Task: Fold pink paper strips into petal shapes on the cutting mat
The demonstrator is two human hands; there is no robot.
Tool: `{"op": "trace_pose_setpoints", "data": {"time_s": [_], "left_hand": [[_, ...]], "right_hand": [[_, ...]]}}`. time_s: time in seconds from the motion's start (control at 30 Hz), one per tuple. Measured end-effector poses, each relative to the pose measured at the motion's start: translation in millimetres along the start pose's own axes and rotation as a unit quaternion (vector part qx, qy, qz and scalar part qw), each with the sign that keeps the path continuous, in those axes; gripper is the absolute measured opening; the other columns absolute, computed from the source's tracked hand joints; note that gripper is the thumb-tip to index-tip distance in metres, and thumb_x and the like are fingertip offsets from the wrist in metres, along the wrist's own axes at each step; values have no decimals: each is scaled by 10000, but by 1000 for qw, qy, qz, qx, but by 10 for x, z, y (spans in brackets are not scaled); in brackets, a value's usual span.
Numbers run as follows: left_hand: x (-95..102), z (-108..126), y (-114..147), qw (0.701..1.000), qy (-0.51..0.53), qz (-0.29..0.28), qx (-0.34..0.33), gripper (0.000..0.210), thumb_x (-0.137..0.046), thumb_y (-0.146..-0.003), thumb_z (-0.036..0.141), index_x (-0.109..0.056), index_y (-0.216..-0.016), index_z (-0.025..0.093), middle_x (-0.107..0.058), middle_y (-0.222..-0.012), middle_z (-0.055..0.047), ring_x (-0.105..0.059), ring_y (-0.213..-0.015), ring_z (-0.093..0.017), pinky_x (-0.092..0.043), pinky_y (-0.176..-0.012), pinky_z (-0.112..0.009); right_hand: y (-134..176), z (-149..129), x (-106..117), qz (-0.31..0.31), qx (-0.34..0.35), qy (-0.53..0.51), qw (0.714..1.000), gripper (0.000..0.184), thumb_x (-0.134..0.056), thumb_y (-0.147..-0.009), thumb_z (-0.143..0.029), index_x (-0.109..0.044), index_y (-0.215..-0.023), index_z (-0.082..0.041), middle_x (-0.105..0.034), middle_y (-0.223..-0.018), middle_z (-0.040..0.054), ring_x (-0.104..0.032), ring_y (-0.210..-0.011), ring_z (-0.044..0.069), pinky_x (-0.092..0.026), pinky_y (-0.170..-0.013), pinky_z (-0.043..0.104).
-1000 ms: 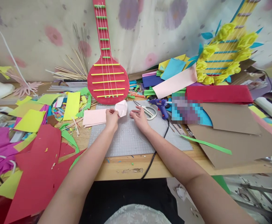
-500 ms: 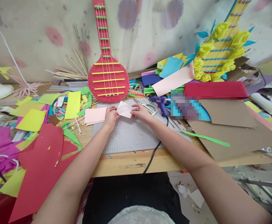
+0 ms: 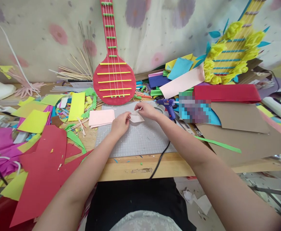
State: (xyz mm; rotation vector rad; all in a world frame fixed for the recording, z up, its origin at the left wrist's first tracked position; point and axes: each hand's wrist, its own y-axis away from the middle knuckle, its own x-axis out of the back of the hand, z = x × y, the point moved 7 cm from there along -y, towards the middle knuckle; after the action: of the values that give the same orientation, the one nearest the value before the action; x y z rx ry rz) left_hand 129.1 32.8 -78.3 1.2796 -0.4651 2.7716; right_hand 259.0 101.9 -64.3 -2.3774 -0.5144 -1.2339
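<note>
Between my hands is a small piece of pale pink paper (image 3: pixel 137 118), held above the grey cutting mat (image 3: pixel 133 141). My left hand (image 3: pixel 121 123) pinches its left edge between thumb and fingers. At the paper's upper edge, my right hand (image 3: pixel 146 110) is closed with the fingertips bent down onto it. A stack of pale pink paper (image 3: pixel 101 118) lies just left of my left hand. Scissors (image 3: pixel 160 109), partly hidden by my right hand, rest on the mat. Beside them is a blue hot glue gun (image 3: pixel 168 107).
Behind the mat stands a red paper lute (image 3: pixel 114 81) with yellow bars. A yellow one with paper flowers (image 3: pixel 227 57) leans at the right. Red card (image 3: pixel 44 160) and scraps cover the left; brown cardboard (image 3: pixel 241 144) lies right. A black cord (image 3: pixel 160 162) crosses the table's front edge.
The pink paper has turned and looks flatter, with less of its face showing. My right hand has moved up to its top edge; the left hand has rolled inward. The view has shifted slightly.
</note>
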Motion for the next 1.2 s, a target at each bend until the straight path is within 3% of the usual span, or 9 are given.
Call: {"op": "trace_pose_setpoints", "data": {"time_s": [0.17,0.33,0.57,0.73,0.93,1.2], "left_hand": [[-8,68,56,996,-86,20,-4,349,-502,-782,126,-602,-1099,230,-684,-917,-46,-547,-1011,-239,-434,-822,-343],[6,120,61,989,-136,62,7,369,-486,-797,138,-581,-1146,206,-688,-938,-66,-554,-1011,-258,-428,-822,-361],[-34,51,73,993,-117,14,11,391,-478,-797,124,-542,-1165,239,-692,-1005,-1,-620,-947,-194,-444,-827,-318],[45,-12,91,998,-55,21,24,379,-550,-776,152,-529,-1148,226,-696,-961,7,-628,-898,-174,-459,-793,-293],[60,-30,43,997,-62,40,9,352,-576,-777,169,-557,-1128,194,-705,-889,-16,-551,-1007,-220,-421,-882,-335],[28,-121,-6,994,-41,58,80,295,-578,-788,231,-569,-1081,191,-696,-856,-25,-570,-928,-216,-426,-823,-331]], "right_hand": [[327,-131,103,34,18,-77,996,339,-474,-654,-91,-581,-970,-152,-617,-980,52,-547,-841,148,-435,-774,287],[544,-191,13,56,40,-33,997,335,-566,-681,-171,-538,-1014,-152,-597,-1002,71,-527,-853,164,-418,-786,309],[518,-117,-161,77,19,-21,997,234,-508,-739,-110,-546,-960,-177,-635,-811,36,-529,-813,174,-402,-755,297],[574,-130,-123,93,14,-51,994,248,-534,-731,-123,-532,-969,-194,-638,-808,14,-529,-785,161,-400,-731,281],[545,-36,-168,92,-15,-81,992,276,-538,-735,-137,-510,-1001,-203,-641,-796,-7,-531,-722,135,-400,-688,262],[472,91,-236,104,-102,-120,982,296,-556,-745,-203,-468,-1027,-209,-624,-794,-9,-555,-674,131,-405,-653,269]]}}
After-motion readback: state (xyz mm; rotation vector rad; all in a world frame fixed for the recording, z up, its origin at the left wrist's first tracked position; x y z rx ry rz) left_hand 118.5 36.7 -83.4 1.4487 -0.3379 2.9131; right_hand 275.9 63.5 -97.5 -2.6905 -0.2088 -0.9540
